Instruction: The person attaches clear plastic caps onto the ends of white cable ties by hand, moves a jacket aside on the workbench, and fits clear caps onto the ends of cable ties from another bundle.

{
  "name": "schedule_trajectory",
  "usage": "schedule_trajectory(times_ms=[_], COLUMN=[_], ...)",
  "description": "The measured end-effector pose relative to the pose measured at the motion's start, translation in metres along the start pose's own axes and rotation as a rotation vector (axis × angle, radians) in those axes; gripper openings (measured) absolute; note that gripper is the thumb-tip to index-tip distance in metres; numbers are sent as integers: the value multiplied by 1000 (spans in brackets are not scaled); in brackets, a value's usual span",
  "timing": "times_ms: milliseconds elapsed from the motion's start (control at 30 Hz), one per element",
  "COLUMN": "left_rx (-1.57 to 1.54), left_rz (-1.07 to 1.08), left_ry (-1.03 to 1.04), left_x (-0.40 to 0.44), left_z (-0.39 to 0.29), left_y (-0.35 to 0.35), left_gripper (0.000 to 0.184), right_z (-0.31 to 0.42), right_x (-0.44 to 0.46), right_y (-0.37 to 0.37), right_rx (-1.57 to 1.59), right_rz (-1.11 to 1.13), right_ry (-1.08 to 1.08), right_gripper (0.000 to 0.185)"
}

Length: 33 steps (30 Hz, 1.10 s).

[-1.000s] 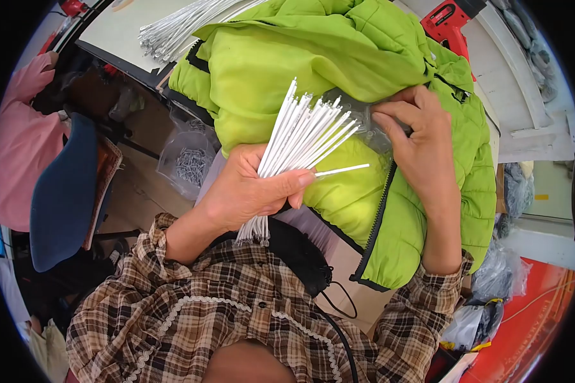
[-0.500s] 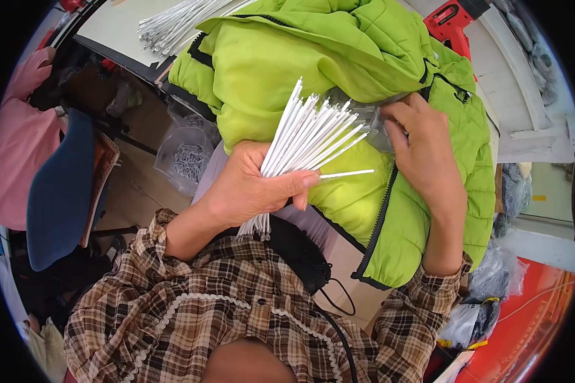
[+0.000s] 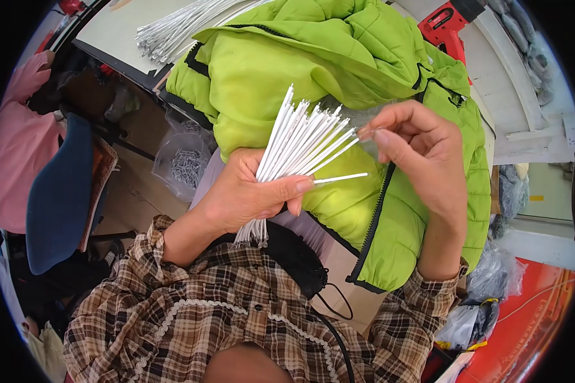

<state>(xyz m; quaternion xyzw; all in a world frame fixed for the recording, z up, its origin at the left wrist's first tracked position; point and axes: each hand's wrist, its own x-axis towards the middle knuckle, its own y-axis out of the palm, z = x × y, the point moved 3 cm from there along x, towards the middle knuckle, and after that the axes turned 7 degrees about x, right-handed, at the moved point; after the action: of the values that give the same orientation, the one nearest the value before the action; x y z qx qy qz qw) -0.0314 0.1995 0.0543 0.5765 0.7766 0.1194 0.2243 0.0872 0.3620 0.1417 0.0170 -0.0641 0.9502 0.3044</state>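
My left hand is closed around a bundle of thin white wires, which fan out upward. One wire sticks out apart from the others, past my left thumb. My right hand is in a pinch at the right-hand tips of the bundle. Something small and clear seems to be between its fingertips, too small to make out. Beneath both hands a bright green padded jacket lies spread over the table edge and my lap. Behind my right hand a clear plastic bag rests on the jacket, partly hidden.
More white wires lie on the table at the back left. A red heat gun is at the back right. A clear bag of small metallic pieces hangs at left, near a blue chair back and a person in pink.
My right hand has lifted from the plastic bag on the jacket and moved left to the wire tips, its fingers now pinched. My left hand still holds the bundle, almost unmoved.
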Motion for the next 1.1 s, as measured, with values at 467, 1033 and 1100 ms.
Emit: schedule_trajectory(times_ms=[467,1033,1100], left_rx=[14,1,15], left_rz=[6,17,12], left_ry=[-3,19,16], left_x=[1,1,1], left_z=[1,2,1], left_y=[1,2,0], left_gripper=[4,6,6], right_z=[-7,-12,-12], right_x=[-2,4,5], right_y=[-1,-15,-15], right_rx=[-56,-601,-491], right_rz=[82,-87,-137], right_ry=[51,-147,-147], right_gripper=[7,16,16])
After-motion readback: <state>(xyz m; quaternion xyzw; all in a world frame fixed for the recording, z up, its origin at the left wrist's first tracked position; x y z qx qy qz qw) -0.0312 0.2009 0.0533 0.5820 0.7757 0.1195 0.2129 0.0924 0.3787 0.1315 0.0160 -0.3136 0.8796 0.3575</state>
